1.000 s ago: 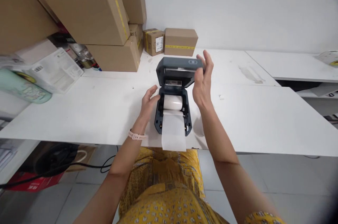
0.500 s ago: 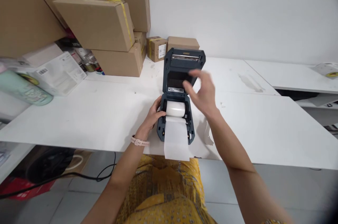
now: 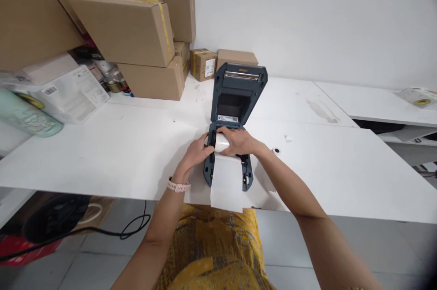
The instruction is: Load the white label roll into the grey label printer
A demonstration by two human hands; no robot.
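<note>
Right hand (image 3: 241,141) grips the roll (image 3: 222,143) inside the open printer (image 3: 207,172)

Thumb and fingers of that hand bend around the white roll from the right, thumb on the near side and fingers on the far side. The roll sits in the printer's bay, partly hidden by the hand. Left hand (image 3: 197,152) is at the opposite wall, its thumb over the rim close to the roll's left end; whether it pinches anything firmly, I cannot tell. A band (image 3: 178,186) circles the left wrist.

Behind the bay, the lid (image 3: 235,89) stands up on its hinge, leaning back. From below the roll, paper (image 3: 226,183) runs forward over the printer's front and past the near edge of the white table (image 3: 136,149). Beyond the lid, a carton (image 3: 237,56) stands against the wall, with a smaller taped box (image 3: 201,65) just beside it. At far left lies a mint bottle (image 3: 32,114).
</note>
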